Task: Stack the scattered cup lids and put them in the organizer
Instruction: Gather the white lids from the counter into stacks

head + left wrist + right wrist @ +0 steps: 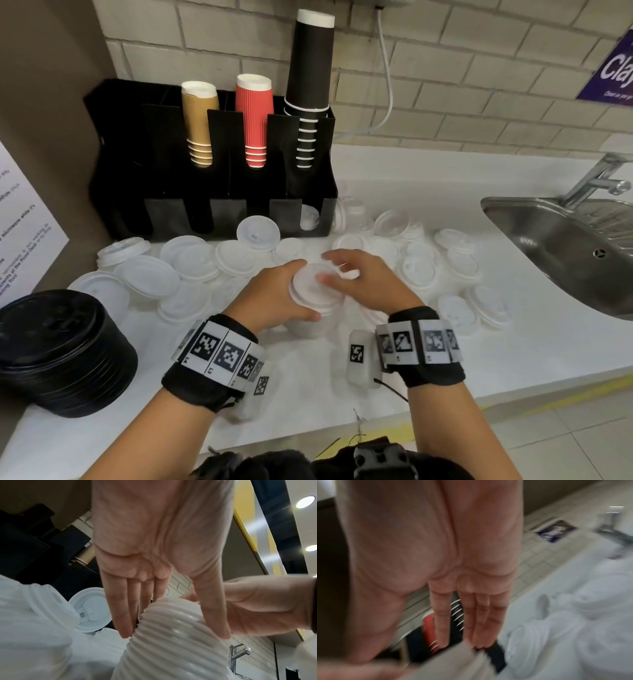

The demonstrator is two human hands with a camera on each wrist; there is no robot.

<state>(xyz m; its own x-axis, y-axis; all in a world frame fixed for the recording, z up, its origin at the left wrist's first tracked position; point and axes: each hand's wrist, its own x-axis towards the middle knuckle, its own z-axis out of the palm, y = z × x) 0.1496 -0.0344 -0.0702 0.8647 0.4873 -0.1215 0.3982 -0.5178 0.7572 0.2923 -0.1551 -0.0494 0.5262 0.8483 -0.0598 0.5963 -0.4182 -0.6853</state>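
Lid stack (313,301) upright, axis vertical.

Loose white lids (191,260) crowd the counter left, right and ahead of both hands, the black organizer (212,192) walls off beyond them, while bare countertop (308,387) lies open beneath the wrists.

we count two hands, left (274,298) and right (366,284), one white lid stack (313,301) between their fingers, three cup columns beyond the fingertips, one black lid stack (65,353), loose white lids too many to count.
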